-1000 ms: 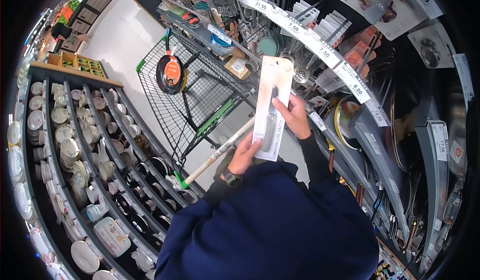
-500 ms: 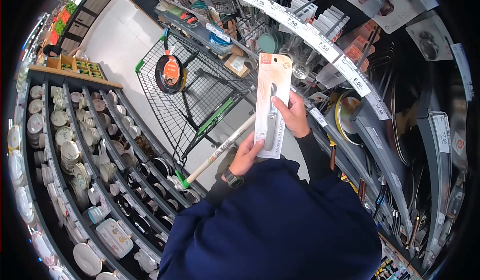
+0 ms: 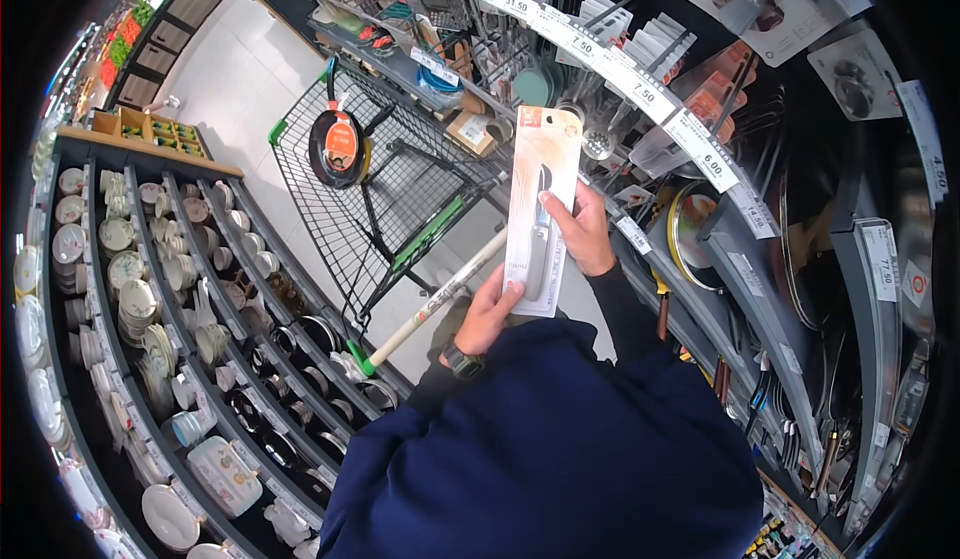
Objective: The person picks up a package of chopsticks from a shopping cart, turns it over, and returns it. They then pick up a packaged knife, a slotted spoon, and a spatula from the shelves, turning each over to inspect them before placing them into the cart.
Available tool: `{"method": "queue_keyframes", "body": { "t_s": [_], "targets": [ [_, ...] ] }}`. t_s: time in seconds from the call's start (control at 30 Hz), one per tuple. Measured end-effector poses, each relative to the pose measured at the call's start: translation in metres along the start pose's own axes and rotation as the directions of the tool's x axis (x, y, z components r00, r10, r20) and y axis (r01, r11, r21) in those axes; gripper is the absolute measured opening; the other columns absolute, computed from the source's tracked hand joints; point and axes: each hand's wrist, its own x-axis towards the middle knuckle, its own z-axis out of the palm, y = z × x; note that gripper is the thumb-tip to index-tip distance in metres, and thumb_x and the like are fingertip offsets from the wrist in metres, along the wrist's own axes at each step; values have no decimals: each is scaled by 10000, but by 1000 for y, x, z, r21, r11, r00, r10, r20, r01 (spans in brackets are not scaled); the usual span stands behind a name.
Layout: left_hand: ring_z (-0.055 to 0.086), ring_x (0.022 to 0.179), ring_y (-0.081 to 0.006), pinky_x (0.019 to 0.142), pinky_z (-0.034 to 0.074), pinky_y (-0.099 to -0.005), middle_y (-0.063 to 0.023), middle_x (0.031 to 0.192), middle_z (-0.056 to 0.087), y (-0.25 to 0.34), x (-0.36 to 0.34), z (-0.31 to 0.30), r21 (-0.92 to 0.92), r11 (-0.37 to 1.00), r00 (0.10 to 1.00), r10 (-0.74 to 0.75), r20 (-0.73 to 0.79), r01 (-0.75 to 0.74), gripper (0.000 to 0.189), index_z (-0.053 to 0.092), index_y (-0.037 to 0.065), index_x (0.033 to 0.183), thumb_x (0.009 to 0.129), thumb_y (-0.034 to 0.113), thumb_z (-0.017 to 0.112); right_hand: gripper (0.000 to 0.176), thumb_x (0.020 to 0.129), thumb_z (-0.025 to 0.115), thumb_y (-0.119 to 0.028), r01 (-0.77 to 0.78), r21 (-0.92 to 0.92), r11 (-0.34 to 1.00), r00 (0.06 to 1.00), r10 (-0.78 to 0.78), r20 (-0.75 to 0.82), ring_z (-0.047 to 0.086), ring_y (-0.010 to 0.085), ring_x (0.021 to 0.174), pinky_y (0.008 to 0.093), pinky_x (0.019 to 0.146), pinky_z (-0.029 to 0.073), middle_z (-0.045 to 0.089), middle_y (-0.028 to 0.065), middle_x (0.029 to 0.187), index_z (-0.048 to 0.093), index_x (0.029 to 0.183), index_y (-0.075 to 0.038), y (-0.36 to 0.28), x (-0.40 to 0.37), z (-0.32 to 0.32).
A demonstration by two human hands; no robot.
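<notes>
A packaged knife is in front of me, its long peach-and-white card upright with a grey handle at the bottom. My left hand is closed on the lower left edge of the card, thumb on the front. On the right edge, higher up, my right hand grips it with the thumb laid across the clear front. The fingers behind the card are hidden. Beyond my left hand stands a shopping cart with a pale handle bar. A black frying pan with an orange label lies in it.
Shelves of bowls and plates run along the left. To the right, racks hold hanging utensils, pan lids and cutlery, with price tags along their edges. A tiled floor stretches past the cart.
The packaged knife has shifted very slightly left and tilted a little, still in both hands. The cart and frying pan look the same.
</notes>
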Motion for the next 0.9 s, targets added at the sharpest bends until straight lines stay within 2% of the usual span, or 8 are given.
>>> {"method": "queue_keyframes", "body": {
  "t_s": [0.23,0.3,0.37,0.43,0.47,0.57,0.7,0.9],
  "targets": [
    [487,1213,-124,1027,388,-283,-70,1319,523,5,-5,6,-34,998,998,-50,31,51,527,342,-25,1444,993,144,556,254,925,598,-81,-63,96,993,998,63,2,578,75,919,260,817,472,669,53,1037,612,1146,45,2,-2,-3],
    [504,1224,-149,1036,391,-298,-98,1371,481,11,-11,13,85,995,998,45,37,-48,613,271,-16,1485,964,87,578,268,934,590,-80,-104,154,982,995,103,13,578,75,932,258,828,468,662,48,1057,602,1176,34,5,-3,-7],
    [510,1234,-165,1042,391,-311,-113,1396,455,22,-16,24,88,992,992,81,95,-89,660,227,-9,1503,954,74,582,312,959,578,-106,-279,484,830,960,231,158,582,86,977,267,868,461,639,41,1110,561,1252,0,9,-3,-11],
    [535,1252,-227,1042,404,-348,-172,1464,368,24,-15,27,279,933,964,176,200,-228,762,136,4,1534,928,67,593,377,961,584,-139,-312,530,789,950,241,199,569,105,1010,275,891,446,613,57,1178,517,1308,-7,7,-4,-12],
    [535,1252,-227,1042,404,-348,-172,1464,368,25,-15,29,277,933,964,176,200,-228,762,136,4,1534,928,67,593,447,964,590,-171,-346,573,742,937,249,244,556,123,1044,284,914,432,588,73,1246,473,1365,-14,6,-6,-11],
    [569,1213,-295,1004,445,-382,-217,1493,290,39,-14,39,589,709,921,295,253,-389,809,148,6,1530,885,63,632,391,957,601,-189,-363,663,655,932,237,275,510,123,936,299,853,423,560,51,1063,485,1291,-22,12,-7,-6],
    [595,1178,-286,993,455,-382,-215,1497,294,39,-14,36,589,717,928,274,255,-373,816,184,22,1529,867,56,659,323,937,634,-213,-352,686,637,934,195,298,461,127,828,298,782,413,474,18,865,497,1171,-38,8,-3,-4],
    [629,1124,-276,982,463,-375,-213,1498,294,38,-13,37,585,704,916,301,267,-402,830,216,31,1526,842,39,686,288,929,649,-244,-372,674,638,924,184,336,473,131,840,301,796,420,491,19,869,515,1098,-54,0,-1,-5]
  ]
}}
